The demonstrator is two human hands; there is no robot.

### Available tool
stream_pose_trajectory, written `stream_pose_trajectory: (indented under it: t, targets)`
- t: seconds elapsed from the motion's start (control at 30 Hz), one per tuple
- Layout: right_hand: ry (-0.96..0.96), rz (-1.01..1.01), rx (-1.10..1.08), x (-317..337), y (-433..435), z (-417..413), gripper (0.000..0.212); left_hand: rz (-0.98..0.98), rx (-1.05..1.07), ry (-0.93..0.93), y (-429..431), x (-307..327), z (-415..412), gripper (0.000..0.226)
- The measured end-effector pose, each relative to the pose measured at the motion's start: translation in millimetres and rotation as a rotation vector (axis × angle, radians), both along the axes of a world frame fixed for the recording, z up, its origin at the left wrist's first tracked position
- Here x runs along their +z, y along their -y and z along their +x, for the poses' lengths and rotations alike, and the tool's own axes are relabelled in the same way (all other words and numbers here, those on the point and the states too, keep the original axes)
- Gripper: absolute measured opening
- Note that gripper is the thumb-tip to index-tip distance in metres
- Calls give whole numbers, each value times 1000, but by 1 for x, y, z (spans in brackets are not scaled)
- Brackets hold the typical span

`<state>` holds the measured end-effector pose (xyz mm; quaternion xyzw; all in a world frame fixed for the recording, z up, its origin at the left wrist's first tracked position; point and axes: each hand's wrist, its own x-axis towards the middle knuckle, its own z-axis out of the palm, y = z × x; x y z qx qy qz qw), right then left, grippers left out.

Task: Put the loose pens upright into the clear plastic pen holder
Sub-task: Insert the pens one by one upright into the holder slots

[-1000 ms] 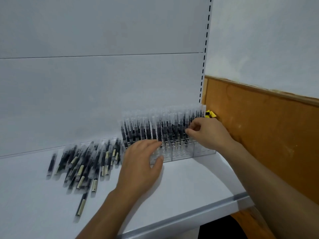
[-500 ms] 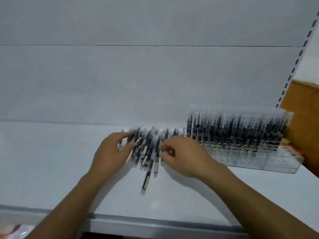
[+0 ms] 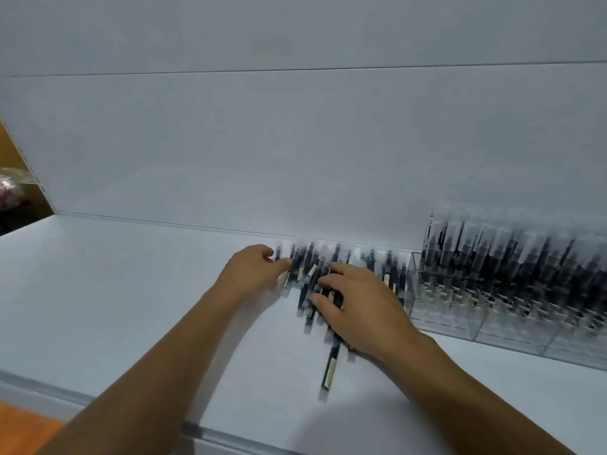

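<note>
White shelf [image 3: 131, 307] and white back panel [image 3: 295, 159] are filling almost all of the view, and the picture is blurring a little with motion. We are leaning both hands into the loose pens [image 3: 307, 267], which are lying flat in a heap in the middle of the shelf, against the back panel and just beside the clear pen holder [image 3: 460, 326] on the right.

Our right hand [image 3: 364, 307] is lying over the heap. Its fingers [image 3: 323, 302] are curling down narrowly and are gripping a few pens under them. Our left hand [image 3: 253, 274] is touching the left edge of the heap with bent fingers and the thumb [image 3: 282, 263] pointing at the pens. We cannot tell if it is pinching one or only pushing.

One single pen [image 3: 330, 369] is sticking out from the heap toward us.

We are judging the task as well advanced but not finished. The upright pens [image 3: 509, 257] are standing in dense rows in the holder, so much is done. The whole heap is waiting on the shelf, perhaps some dozens. How much free room the holder is offering, we cannot see clearly.
</note>
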<state>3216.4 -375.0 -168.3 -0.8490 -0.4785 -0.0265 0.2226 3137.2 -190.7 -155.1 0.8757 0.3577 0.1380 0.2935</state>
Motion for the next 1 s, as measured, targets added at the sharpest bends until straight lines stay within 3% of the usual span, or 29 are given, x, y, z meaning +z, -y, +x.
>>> stream_pose_trajectory:
  t: [0.1, 0.2, 0.37, 0.53, 0.8, 1.0]
  targets:
    - [-32, 72, -18, -2, 4, 6, 40, 22, -23, -131, -8, 11, 19, 46]
    - [-27, 86, -42, -2, 5, 8, 42, -4, -34, -225, -13, 17, 33, 45]
    - [13, 68, -65, -2, 0, 8, 43, -146, -36, -232, -21, 21, 43, 38]
    - [46, 7, -79, 3, 0, 8, 39, -189, -26, -154, -25, 13, 37, 41]
    - [27, 34, -44, 6, 1, 7, 16, -451, 27, 131, -21, -1, 21, 31]
    - [22, 23, -28, 5, 0, 6, 18, -543, 57, 298, -9, -6, 10, 33]
